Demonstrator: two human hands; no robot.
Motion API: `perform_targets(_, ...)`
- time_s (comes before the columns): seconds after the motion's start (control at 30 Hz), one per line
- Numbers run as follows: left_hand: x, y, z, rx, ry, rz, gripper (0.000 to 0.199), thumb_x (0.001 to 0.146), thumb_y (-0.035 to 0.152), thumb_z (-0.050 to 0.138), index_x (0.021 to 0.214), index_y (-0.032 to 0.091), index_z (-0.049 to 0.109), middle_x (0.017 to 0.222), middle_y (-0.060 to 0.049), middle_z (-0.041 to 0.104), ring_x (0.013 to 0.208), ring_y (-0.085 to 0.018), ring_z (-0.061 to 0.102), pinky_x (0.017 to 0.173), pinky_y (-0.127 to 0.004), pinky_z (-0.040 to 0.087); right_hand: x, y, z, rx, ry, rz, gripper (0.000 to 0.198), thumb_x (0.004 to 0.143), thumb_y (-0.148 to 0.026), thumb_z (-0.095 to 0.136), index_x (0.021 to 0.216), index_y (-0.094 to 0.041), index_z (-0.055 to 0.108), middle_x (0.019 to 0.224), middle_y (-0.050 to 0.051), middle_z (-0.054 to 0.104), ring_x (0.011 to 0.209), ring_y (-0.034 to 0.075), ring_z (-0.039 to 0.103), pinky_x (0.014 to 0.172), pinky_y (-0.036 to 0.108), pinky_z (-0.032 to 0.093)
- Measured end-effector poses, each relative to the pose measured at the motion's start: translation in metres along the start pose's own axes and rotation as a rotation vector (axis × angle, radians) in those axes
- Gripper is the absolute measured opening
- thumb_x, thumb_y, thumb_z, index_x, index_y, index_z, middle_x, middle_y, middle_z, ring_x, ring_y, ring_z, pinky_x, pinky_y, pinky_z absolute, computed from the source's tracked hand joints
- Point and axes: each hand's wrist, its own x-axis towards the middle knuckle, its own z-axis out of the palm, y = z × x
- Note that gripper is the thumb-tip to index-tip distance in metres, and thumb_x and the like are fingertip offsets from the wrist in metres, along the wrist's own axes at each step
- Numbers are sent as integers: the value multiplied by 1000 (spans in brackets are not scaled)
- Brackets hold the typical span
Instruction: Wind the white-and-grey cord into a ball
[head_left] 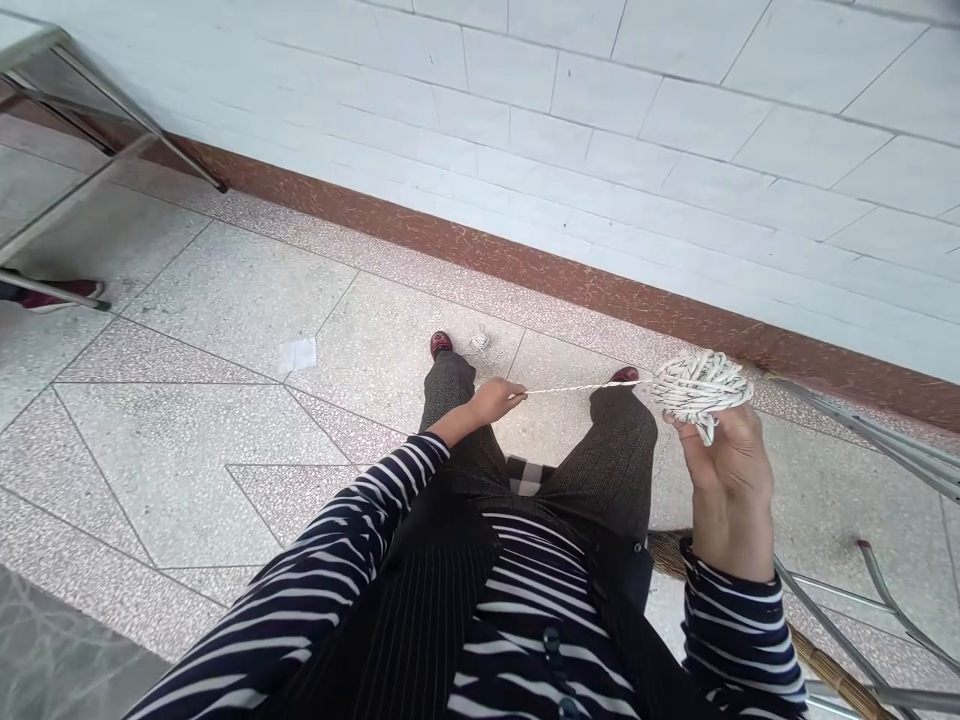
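Note:
My right hand (731,455) is wrapped around the underside of a bundle of white cord with dark flecks (701,385), held up at the right. From the bundle a single strand of the cord (577,387) runs left, pulled nearly straight across my knees. My left hand (495,400) pinches that strand between thumb and fingers, above my left knee. On the floor between my feet lies a small loose tangle of whitish cord (484,342); whether it joins the strand cannot be made out.
A white tiled wall (525,120) with a brown skirting rises ahead. A metal-legged table (112,90) stands at the left, with another person's shoe (64,293) beneath. A white paper (298,354) lies on the floor. Metal tubes (862,430) and a straw broom (832,665) are at the right.

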Motion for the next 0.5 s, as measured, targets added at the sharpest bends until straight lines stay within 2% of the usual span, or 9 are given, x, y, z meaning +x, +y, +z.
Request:
perform_targets(0.1,12,-5,-5,-10,-27,-1,27,99,30,48,93,21,73,85,-4,74,82,-19,66,81,-26,45,-8,-13,-9,-24,49,-84,37,75,-31,72,111,-26,66,120,6,64,97,21,63,75,33,56)
perform_targets(0.17,16,-10,-8,-11,-71,-55,23,97,26,50,94,21,73,88,-4,75,88,-19,68,86,-26,46,-11,-21,-16,3,93,-162,42,74,-31,75,115,-29,65,127,4,62,106,21,63,81,33,56)
perform_targets(0.23,18,-12,-9,-15,-104,-139,21,94,21,53,100,20,73,101,-6,76,96,-20,68,91,-29,47,-12,-27,-18,43,70,-206,45,71,-31,79,114,-30,65,126,2,63,109,21,63,87,35,55)
perform_targets(0.3,20,-4,-10,-61,-91,-216,26,92,17,54,113,19,71,121,-9,72,109,-23,66,99,-33,46,-11,-27,-11,56,0,-180,48,62,-28,84,107,-26,67,118,4,66,106,22,64,91,39,54)
perform_targets(0.4,25,32,-15,-310,24,-176,41,92,16,56,133,19,61,136,-11,64,123,-23,61,108,-36,43,-8,-17,12,15,-97,-75,51,52,-19,86,99,-20,69,104,6,71,103,25,66,94,43,53)
perform_targets(0.5,30,88,-22,-725,154,96,47,93,26,61,139,19,56,127,-10,69,119,-21,63,105,-35,45,-7,0,40,5,-175,65,49,50,-17,85,97,-19,69,99,6,72,102,27,67,91,43,54)
